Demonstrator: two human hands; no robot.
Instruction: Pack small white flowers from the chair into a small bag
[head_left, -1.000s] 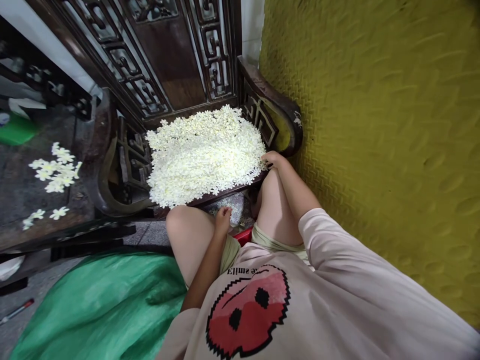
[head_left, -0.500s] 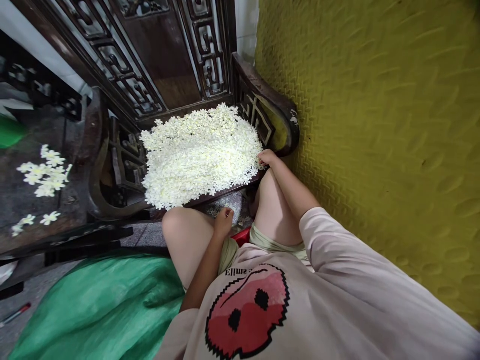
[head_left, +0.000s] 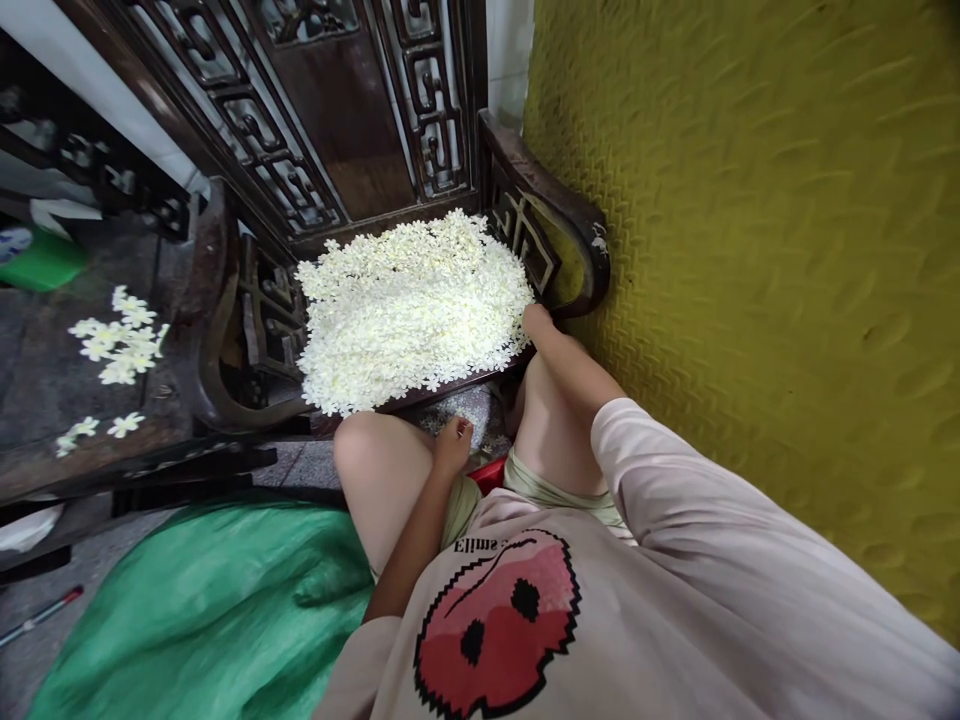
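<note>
A thick heap of small white flowers (head_left: 416, 310) covers the seat of a dark carved wooden chair (head_left: 544, 150). At the heap's right edge is my right hand (head_left: 535, 322), its fingers curled in against the flowers; what they hold, if anything, is hidden. My left hand (head_left: 454, 440) hovers low between my knees, below the seat's front edge. Its fingers are bent and pressed together, and anything in them is too small to make out.
Left of the chair, a dark wooden surface (head_left: 37, 370) bears a few loose white flowers (head_left: 124, 340) and a green container (head_left: 45, 262). Green cloth or sheeting (head_left: 202, 610) lies at lower left, near a pen-like stick (head_left: 41, 615). A yellow textured panel (head_left: 750, 250) borders the right side.
The view has shifted slightly, so the chair and flowers appear further right. My right hand has turned a little and its fingers show less. My left hand stays between my knees.
</note>
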